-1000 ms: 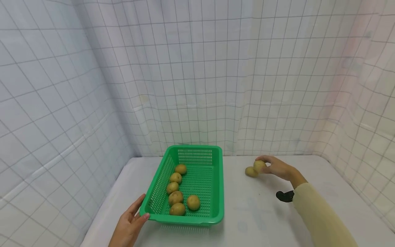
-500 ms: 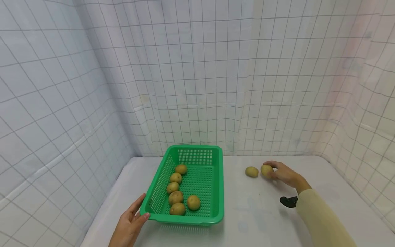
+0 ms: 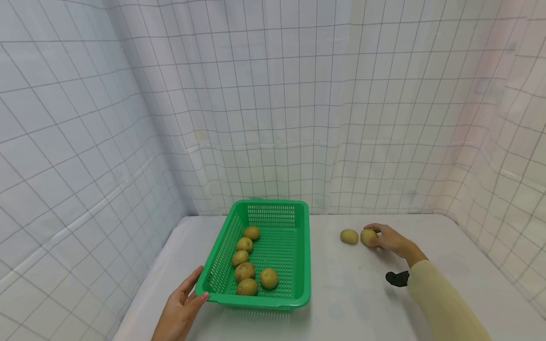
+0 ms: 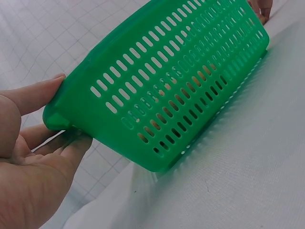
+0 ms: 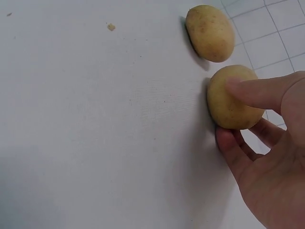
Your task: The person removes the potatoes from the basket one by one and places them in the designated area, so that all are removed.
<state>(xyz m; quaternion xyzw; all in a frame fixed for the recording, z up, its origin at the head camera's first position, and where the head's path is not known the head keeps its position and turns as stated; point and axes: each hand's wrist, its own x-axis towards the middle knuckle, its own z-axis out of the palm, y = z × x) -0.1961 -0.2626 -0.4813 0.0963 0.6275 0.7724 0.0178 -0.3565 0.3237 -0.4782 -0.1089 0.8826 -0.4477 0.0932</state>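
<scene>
My right grip (image 3: 391, 240) on a potato (image 5: 233, 112), my left grip (image 3: 181, 303) on a green basket (image 3: 256, 301)

Grid-lined white sheeting (image 3: 273, 118) stands behind and on both sides. The white surface (image 3: 341, 293) spreads before me, and left of its middle sits the basket, its long axis running away from me, narrow ends near and far. A pale sleeve (image 3: 443, 303) covers my right forearm. My left grip pinches the basket's near-left corner, thumb over the rim, fingers beneath. My right grip pinches the potato between thumb and fingers, down at the surface, well to the basket's right. That potato looks nearly round, and with my thumb across it I cannot tell where its long axis points. Just left of it lies a loose oval potato (image 3: 349, 236), its long axis roughly side to side. Six potatoes (image 3: 245, 273) sit in the basket, five lined along the left wall. A pale crumb (image 5: 111, 27) lies on the surface.
</scene>
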